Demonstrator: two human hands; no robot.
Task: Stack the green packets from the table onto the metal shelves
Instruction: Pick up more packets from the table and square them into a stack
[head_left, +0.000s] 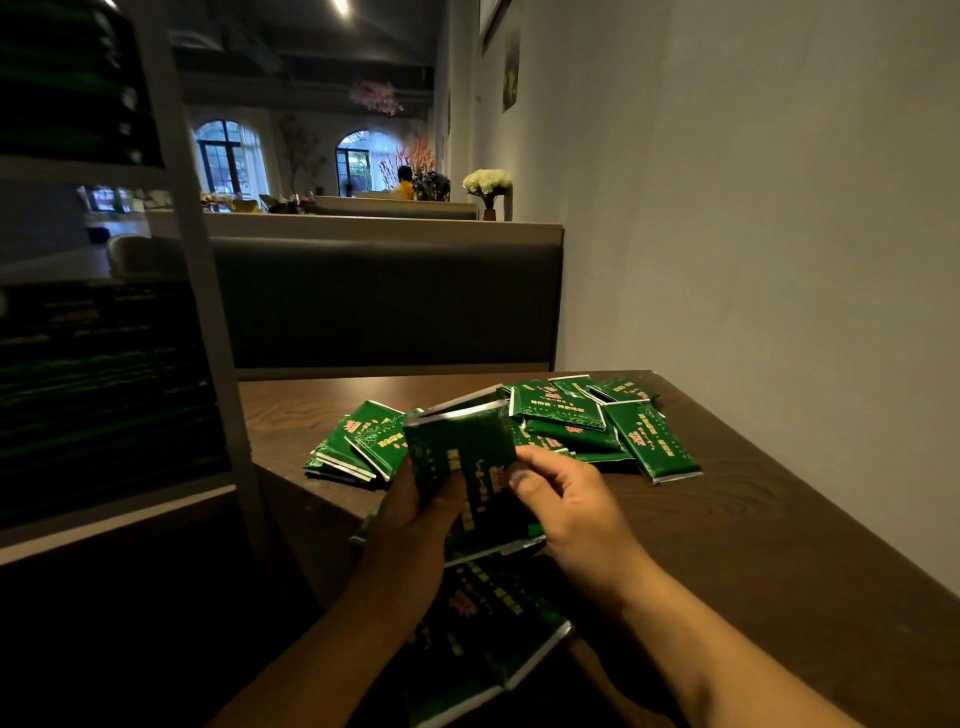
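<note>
While both hands meet at lower centre, the left hand (415, 525) grips a bundle of green packets (462, 457) from below, fingers curled round it; the right hand (566, 499) pinches its right edge. Loose packets (561, 421) lie scattered on the brown table (753, 519) beyond (some overlapping). Metal shelves (197, 270), left edge, carry dark stacks.

The green packets (556, 415) scattered toward the far edge of the worktop (753, 519) carry pale printed lettering and a red mark, as does the held stack of packets (462, 457), but the print is too small and blurred to read. No other text shows.
</note>
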